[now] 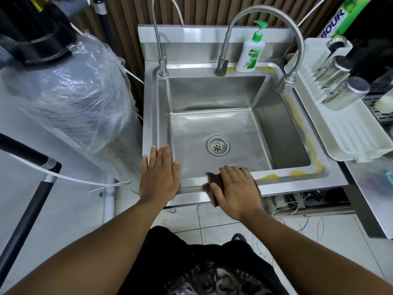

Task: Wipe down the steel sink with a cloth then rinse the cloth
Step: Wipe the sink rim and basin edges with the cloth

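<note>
The steel sink [287, 173] fills the middle of the head view, with a round drain [218, 145] in its wet basin. A dark reddish-brown cloth [213, 189] lies on the sink's front rim. My right hand [236, 188] presses flat on the cloth, fingers pointing left. Flat and open, my left hand [159, 173] rests on the front left corner of the rim, holding nothing. A flexible spring faucet [282, 84] arches over the basin's right side, and no water runs from it.
A slim second tap [162, 67] stands at the back left. A soap pump bottle [251, 54] sits on the back ledge. A plastic-wrapped tank [85, 107] stands at left. A white drying rack [350, 133] with steel cups [344, 92] lies to the right. Loose wires [297, 209] hang below.
</note>
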`<state>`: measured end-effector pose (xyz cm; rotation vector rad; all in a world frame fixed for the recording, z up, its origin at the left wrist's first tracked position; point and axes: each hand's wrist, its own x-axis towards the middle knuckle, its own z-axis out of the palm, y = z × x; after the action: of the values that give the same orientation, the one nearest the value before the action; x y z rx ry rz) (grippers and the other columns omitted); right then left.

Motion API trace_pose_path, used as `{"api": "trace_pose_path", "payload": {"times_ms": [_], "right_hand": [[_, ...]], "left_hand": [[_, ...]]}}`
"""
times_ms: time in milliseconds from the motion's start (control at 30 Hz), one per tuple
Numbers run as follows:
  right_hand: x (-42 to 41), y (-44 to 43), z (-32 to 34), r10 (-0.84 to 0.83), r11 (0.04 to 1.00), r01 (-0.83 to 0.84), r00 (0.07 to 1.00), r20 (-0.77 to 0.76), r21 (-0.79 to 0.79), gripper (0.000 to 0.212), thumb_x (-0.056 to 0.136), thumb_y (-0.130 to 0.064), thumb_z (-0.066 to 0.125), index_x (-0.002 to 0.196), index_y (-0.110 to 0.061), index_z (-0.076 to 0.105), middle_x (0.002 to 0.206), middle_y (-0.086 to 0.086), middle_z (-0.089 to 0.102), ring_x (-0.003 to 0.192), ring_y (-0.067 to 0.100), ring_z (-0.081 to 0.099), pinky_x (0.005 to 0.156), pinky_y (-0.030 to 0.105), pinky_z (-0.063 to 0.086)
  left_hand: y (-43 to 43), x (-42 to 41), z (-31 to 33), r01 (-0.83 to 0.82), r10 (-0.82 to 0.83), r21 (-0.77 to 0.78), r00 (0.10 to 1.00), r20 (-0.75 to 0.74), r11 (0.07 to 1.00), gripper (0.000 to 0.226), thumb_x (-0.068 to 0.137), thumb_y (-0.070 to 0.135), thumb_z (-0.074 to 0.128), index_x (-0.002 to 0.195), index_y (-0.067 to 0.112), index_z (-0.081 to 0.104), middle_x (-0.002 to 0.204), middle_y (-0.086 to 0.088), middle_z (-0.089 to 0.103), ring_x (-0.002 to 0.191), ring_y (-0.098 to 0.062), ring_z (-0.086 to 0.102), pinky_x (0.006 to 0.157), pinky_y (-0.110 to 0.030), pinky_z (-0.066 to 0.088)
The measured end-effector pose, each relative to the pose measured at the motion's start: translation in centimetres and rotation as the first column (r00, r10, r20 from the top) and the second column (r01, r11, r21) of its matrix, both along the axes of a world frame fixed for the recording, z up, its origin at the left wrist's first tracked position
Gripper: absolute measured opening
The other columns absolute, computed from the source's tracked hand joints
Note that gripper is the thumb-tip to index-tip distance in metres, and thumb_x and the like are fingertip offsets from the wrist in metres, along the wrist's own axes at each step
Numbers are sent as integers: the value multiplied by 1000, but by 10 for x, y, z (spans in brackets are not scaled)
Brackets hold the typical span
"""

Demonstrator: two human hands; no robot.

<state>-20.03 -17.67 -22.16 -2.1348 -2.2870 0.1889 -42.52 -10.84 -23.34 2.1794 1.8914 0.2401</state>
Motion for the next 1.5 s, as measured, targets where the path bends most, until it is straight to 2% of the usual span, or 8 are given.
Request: {"api": "trace_pose_path", "payload": {"times_ms": [267, 500, 667, 833, 1000, 1233, 1367, 1500], "right_hand": [[8, -26, -4, 95, 994, -98, 993, -63, -53, 62, 104, -48, 27, 152, -11, 40, 159, 5, 38, 149, 26, 28, 121, 47, 20], [97, -35, 7, -182, 980, 185, 982, 44, -72, 66, 103, -51, 18, 148, -10, 46, 154, 9, 44, 147, 30, 29, 119, 49, 22], [48, -29, 16, -481, 872, 482, 876, 27, -91, 64, 97, -44, 23, 147, -12, 48, 153, 25, 39, 143, 43, 32, 112, 58, 26], [8, -44, 18, -316, 939, 299, 945, -82, -168, 72, 96, -42, 12, 151, -1, 38, 158, 25, 31, 149, 40, 23, 121, 48, 8], [80, -14, 21, -567, 790, 570, 820, 84, -225, 80, 96, -50, 0, 157, -1, 12, 164, 24, 10, 152, 37, 7, 124, 48, 3], [37, -24, 4, -465, 882, 458, 885, -39, -111, 67, 98, -42, 28, 145, 3, 46, 152, 29, 39, 142, 46, 36, 120, 54, 16], [33, -42, 5, -318, 945, 305, 941, -114, -115, 63, 101, -41, 28, 149, -3, 42, 157, 20, 36, 147, 37, 31, 120, 46, 10], [100, -28, 5, -526, 846, 518, 849, -43, -127, 77, 96, -51, 10, 157, -6, 25, 164, 17, 20, 152, 33, 16, 123, 47, 5]], "left_hand": [[-1, 8, -1, -1, 1, 12, 998, -68, 1000, 65, 104, 48, 20, 155, 9, 21, 159, -14, 33, 153, -34, 12, 122, -55, 5], [0, 80, 9, 62, -61, -33, 997, 45, 998, 68, 101, 50, 13, 158, 13, 17, 164, -10, 24, 155, -30, 6, 122, -54, -3], [-9, 144, 5, 117, -103, -163, 990, 93, 980, 62, 105, 43, 20, 160, 16, 9, 167, -10, 15, 155, -28, -1, 123, -55, -3], [-10, 152, 0, 113, -97, -175, 991, 97, 978, 61, 104, 44, 19, 159, 18, 11, 167, -8, 15, 155, -28, 0, 123, -56, -1], [-11, 153, 0, 141, -129, -158, 988, 81, 977, 63, 104, 47, 16, 159, 17, 14, 167, -9, 18, 155, -31, 3, 122, -57, 4], [-10, 152, 0, 129, -114, -151, 988, 106, 980, 70, 99, 52, 2, 159, 19, 14, 166, -8, 18, 155, -29, 2, 123, -56, 3], [-11, 152, -1, 134, -121, -143, 988, 95, 981, 76, 95, 56, -4, 159, 19, 15, 166, -8, 19, 155, -29, 3, 123, -55, 4], [-10, 153, 0, 144, -134, -142, 988, 77, 979, 77, 95, 56, -4, 158, 17, 18, 165, -9, 22, 154, -32, 6, 123, -56, 6]]}}
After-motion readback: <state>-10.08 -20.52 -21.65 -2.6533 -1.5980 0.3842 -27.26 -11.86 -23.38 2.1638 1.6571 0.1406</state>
